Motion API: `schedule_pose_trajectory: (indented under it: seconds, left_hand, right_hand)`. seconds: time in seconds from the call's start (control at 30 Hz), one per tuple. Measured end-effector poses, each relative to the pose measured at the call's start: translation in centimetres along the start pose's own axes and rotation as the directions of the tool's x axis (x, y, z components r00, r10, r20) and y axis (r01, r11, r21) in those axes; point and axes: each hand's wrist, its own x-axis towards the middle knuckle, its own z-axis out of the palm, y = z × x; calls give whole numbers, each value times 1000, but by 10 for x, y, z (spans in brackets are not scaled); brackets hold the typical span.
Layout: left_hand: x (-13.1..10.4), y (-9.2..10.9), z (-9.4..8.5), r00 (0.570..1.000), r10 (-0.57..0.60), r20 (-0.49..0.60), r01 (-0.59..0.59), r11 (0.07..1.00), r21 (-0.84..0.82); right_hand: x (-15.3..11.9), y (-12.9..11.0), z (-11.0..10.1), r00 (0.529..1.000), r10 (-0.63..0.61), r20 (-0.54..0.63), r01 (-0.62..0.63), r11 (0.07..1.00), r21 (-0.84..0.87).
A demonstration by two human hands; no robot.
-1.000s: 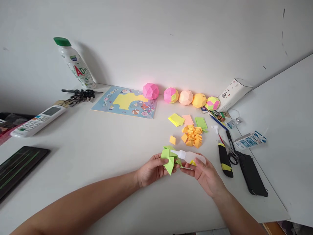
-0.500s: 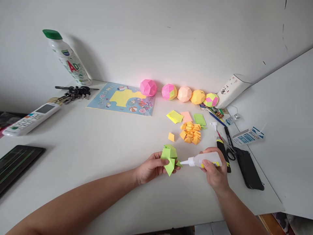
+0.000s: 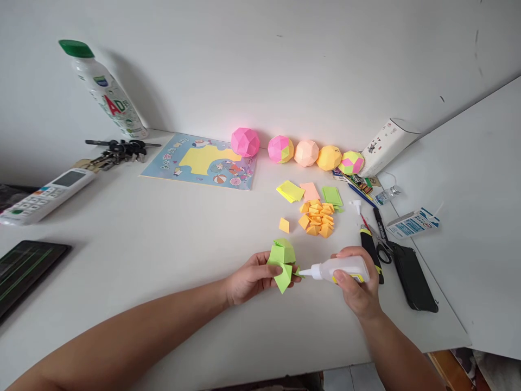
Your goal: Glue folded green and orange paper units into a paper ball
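Squeeze bottle (image 3: 330, 267), gripped by right hand (image 3: 360, 289), points left, axis crosswise; left hand (image 3: 251, 277) holds green paper (image 3: 281, 253).

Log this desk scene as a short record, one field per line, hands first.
Left hand: holds a folded green paper model
Right hand: grips a squeeze bottle, tilted nearly level
Nozzle: points left, tip at a small green flap; contact unclear
Beyond the hands: orange folded pieces in a cluster, one orange piece apart
Paper stacks: yellow, pink, green
Along the wall: five faceted paper balls
Right side: scissors, black marker
Left side: white remote, green-capped bottle
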Motion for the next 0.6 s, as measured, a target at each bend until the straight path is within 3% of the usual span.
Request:
schedule_pose_trajectory:
  seconds: [0.3,0.6]
  left_hand:
    - [0,-1,-1,1000,-4,-1,4,1000,6]
    - [0,-1,-1,1000,4,5,-4,1000,4]
  right_hand:
    - [-1,1,0,996,-61,59,60,998,18]
    - [-2,-3,-1,995,-95,42,97,995,-34]
